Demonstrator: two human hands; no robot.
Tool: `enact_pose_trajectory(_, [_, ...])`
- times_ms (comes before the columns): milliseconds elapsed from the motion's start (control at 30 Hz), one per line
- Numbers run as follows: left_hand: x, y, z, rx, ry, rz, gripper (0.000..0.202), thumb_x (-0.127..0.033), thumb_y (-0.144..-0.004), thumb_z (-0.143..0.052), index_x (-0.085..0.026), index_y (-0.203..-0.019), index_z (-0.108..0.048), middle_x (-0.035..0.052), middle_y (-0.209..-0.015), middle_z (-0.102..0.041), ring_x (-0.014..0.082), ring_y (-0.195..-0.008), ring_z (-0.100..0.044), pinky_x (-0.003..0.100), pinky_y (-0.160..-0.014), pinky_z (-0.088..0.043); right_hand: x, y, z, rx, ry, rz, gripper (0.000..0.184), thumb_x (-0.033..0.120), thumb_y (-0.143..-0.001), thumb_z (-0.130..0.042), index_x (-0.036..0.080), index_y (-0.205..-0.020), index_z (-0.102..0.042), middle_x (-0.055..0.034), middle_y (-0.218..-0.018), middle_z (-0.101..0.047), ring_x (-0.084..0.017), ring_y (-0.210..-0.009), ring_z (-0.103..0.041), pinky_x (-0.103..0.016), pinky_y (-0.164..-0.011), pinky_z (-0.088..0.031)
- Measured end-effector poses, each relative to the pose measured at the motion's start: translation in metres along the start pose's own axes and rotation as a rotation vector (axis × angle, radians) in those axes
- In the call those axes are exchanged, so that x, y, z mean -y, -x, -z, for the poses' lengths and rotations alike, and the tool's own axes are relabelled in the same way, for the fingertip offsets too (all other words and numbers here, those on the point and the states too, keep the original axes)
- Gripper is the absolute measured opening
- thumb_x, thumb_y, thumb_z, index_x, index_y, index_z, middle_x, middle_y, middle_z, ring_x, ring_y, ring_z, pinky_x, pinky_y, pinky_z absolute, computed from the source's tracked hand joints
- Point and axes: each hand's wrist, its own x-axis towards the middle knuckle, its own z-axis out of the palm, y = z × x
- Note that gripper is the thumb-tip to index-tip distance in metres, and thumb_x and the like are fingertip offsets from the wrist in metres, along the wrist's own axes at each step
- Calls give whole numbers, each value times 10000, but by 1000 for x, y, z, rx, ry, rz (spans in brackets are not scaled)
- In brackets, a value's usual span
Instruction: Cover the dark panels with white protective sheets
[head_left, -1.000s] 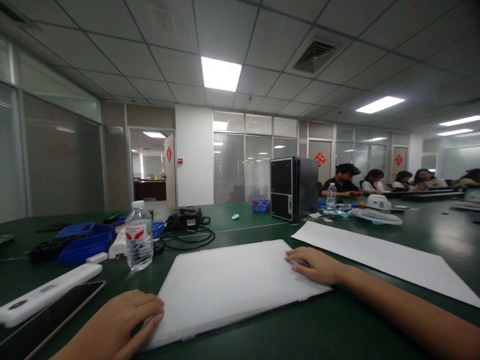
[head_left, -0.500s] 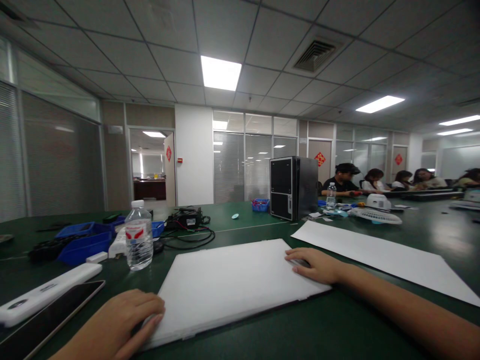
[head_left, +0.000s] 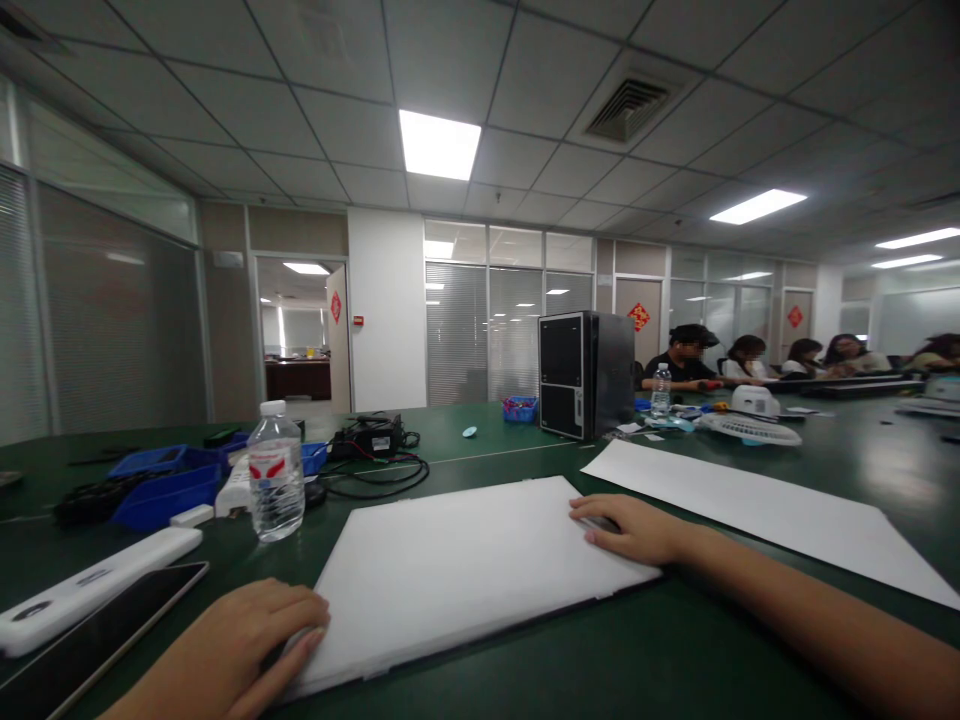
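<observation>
A thin white rectangular panel (head_left: 457, 570) lies flat on the green table in front of me, with small tabs along its near edge. My left hand (head_left: 247, 635) grips its left edge, fingertips and thumb resting at the near left corner. On the opposite side, my right hand (head_left: 626, 528) holds the right edge, its fingers reaching onto the top face and the thumb a little apart from them. What lies beneath both palms is hidden. To the right of the panel is a large white sheet (head_left: 757, 510), untouched.
Left on the table are a water bottle (head_left: 276, 475), a phone (head_left: 105, 640), a white elongated device (head_left: 97, 585) and blue bins (head_left: 169, 490). Behind stand a black adapter with cables (head_left: 371, 437) and a computer tower (head_left: 585, 375). Several people (head_left: 682, 360) sit at the far right.
Both hands stay at the panel's edges, and the panel has not moved. Only a very slight shift of the camera view shows.
</observation>
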Motion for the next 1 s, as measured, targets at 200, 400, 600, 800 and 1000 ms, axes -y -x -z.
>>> enact_pose_trajectory(200, [1,0,-1,-19,8,-6,261,-425,-982,-496,-336,-1018,-739,-23,-1009,-786,180,-930,-720,287,-843,-504,-1,0,1,13,0,11,585,611,-964,-512,252,-1417,-606,-107,-1505,-546,-325,-1371,-513,-526,-1181,-355])
enact_pose_trajectory(400, [2,0,0,-12,-4,-23,257,-402,-979,-510,-344,-1045,-752,-25,-1014,-793,174,-928,-729,278,-827,-515,-3,-1,-1,13,-1,20,585,615,-965,-504,255,-1415,-606,-102,-1506,-547,-313,-1369,-515,-515,-1180,-354])
enact_pose_trajectory(600, [3,-1,-1,-9,-7,-39,268,-409,-980,-511,-342,-1038,-764,-19,-1010,-798,180,-927,-731,281,-844,-522,-52,-6,1,-129,170,-73,583,601,-955,-493,234,-1388,-626,-108,-1475,-576,-320,-1377,-502,-513,-1173,-349])
enact_pose_trajectory(800, [1,0,2,-14,7,-41,262,-412,-982,-509,-338,-1027,-756,-16,-1014,-795,174,-930,-728,271,-846,-514,-128,7,7,-226,403,-503,657,522,-921,-511,142,-1457,-537,-201,-1494,-529,-379,-1385,-476,-538,-1118,-379])
enact_pose_trajectory(1000, [-5,-1,7,-11,-13,-26,270,-414,-985,-481,-336,-974,-740,-29,-998,-791,163,-906,-727,269,-837,-509,-135,16,14,-176,413,-541,473,491,-964,-431,181,-1170,-723,-188,-1169,-725,-350,-1083,-673,-474,-914,-489])
